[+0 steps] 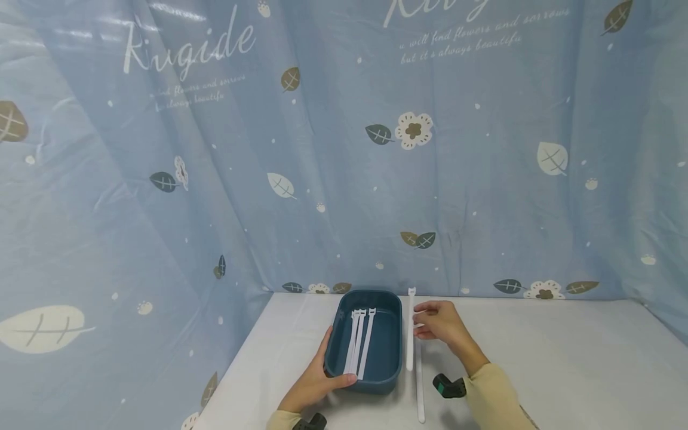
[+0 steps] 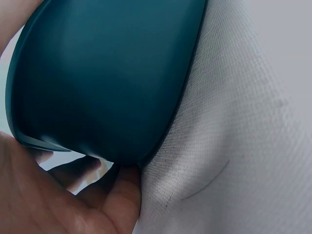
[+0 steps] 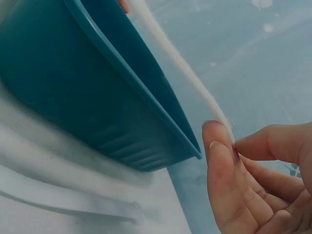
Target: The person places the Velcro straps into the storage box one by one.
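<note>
A dark blue plastic bin (image 1: pixel 386 352) stands on the table, with several white hook-and-loop cable ties (image 1: pixel 368 341) lying lengthwise inside. My left hand (image 1: pixel 314 377) grips the bin at its near left corner, thumb over the front rim and fingers along the left wall. Just right of the bin, my right hand (image 1: pixel 442 322) pinches another white cable tie (image 1: pixel 410 349) between thumb and fingertips. In the right wrist view this held tie (image 3: pixel 183 66) rises past the bin's rim. One more white cable tie (image 1: pixel 420 391) lies on the table below the right hand.
The white-covered table (image 1: pixel 564 358) extends to the right of the bin. A blue curtain (image 1: pixel 344 179) printed with leaves and flowers hangs behind the table and along its left side. A black wrist device (image 1: pixel 449 386) is by the right sleeve.
</note>
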